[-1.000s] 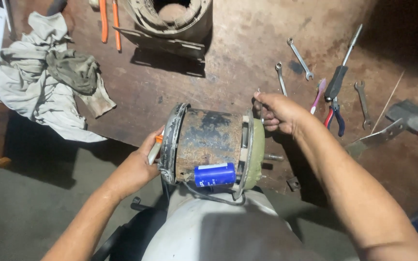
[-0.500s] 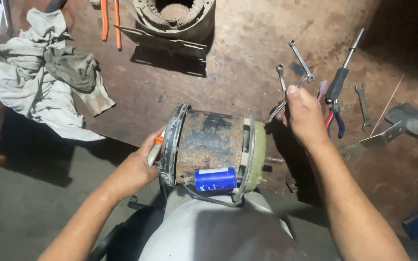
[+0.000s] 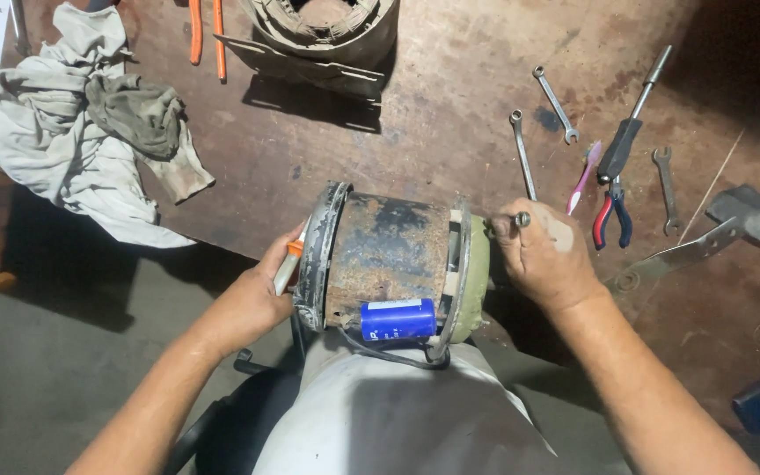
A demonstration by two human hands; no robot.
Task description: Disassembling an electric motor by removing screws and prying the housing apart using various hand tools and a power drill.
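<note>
Rusty workbench (image 3: 415, 114): two hands, left (image 3: 261, 295) gripping one screwdriver (image 3: 288, 264), right (image 3: 543, 255) one wrench (image 3: 522, 163).

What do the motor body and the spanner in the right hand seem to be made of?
The motor body looks like steel or iron: dark, with brown rust patches and flaked paint. The spanner held by the right hand looks like bright plated steel, thin, silvery and shiny.

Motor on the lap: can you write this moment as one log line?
left hand: steadies rusty motor | right hand: holds spanner at end cover
</note>
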